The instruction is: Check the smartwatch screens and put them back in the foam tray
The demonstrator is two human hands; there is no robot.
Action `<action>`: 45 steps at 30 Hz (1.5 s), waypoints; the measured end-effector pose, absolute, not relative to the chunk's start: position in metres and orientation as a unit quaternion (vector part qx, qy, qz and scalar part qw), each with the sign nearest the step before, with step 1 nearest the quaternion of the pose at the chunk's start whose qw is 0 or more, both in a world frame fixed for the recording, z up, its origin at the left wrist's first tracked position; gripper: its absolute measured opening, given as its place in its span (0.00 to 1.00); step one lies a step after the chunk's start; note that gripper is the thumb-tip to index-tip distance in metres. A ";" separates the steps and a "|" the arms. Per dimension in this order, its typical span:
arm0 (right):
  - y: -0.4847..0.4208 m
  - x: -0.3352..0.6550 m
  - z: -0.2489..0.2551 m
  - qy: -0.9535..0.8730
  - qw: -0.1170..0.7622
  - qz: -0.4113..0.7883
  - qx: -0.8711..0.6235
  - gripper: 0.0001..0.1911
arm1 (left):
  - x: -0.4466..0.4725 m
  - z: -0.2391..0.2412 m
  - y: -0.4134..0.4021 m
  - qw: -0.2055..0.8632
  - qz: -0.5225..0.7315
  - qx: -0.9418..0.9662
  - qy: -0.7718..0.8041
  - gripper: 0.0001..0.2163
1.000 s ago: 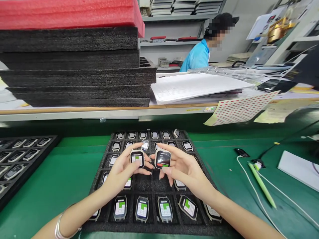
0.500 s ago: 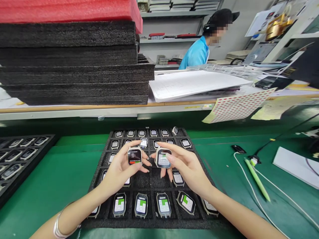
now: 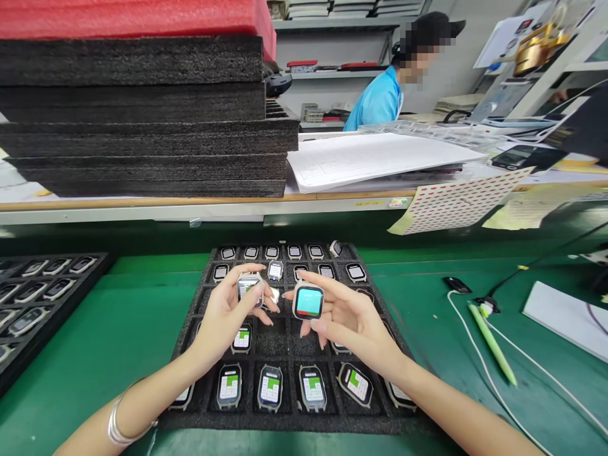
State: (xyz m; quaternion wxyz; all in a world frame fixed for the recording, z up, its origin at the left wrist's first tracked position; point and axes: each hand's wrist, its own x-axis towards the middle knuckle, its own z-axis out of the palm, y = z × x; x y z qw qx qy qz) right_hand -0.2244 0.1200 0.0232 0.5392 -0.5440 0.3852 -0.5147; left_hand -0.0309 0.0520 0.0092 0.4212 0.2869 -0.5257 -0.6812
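Note:
A black foam tray (image 3: 190,335) with several small smartwatch bodies in its pockets lies on the green mat in front of me. My left hand (image 3: 223,320) holds one watch body (image 3: 247,288) above the tray's middle, fingers closed round it. My right hand (image 3: 349,316) grips a second watch body (image 3: 308,301) by its edges, its screen lit teal over red. The two watches hover side by side, a few centimetres apart. The front row of the tray shows lit screens with green blocks (image 3: 270,387).
A second black tray (image 3: 33,297) of watch bodies sits at the left. Stacked black foam sheets (image 3: 142,120) topped with red foam fill the raised shelf, beside white papers (image 3: 375,161). A green pen (image 3: 491,343), cables and a white pad (image 3: 565,316) lie at right. A person in blue (image 3: 380,101) works behind.
The left watch has tilted away and moved slightly up; its screen went from dark to light. The right watch's screen changed to a teal and red display. Both hands stay over the tray.

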 end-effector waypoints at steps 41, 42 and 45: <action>0.125 -0.250 -0.030 0.496 0.178 -0.140 -0.839 0.34 | -0.018 -0.065 0.054 0.134 -0.258 0.244 -0.925 0.20; 0.127 -0.255 -0.027 0.500 0.168 -0.131 -0.839 0.35 | -0.018 -0.065 0.054 0.126 -0.244 0.237 -0.932 0.21; 0.133 -0.279 -0.014 0.525 0.137 -0.085 -0.836 0.24 | -0.021 -0.062 0.053 0.108 -0.205 0.220 -0.948 0.22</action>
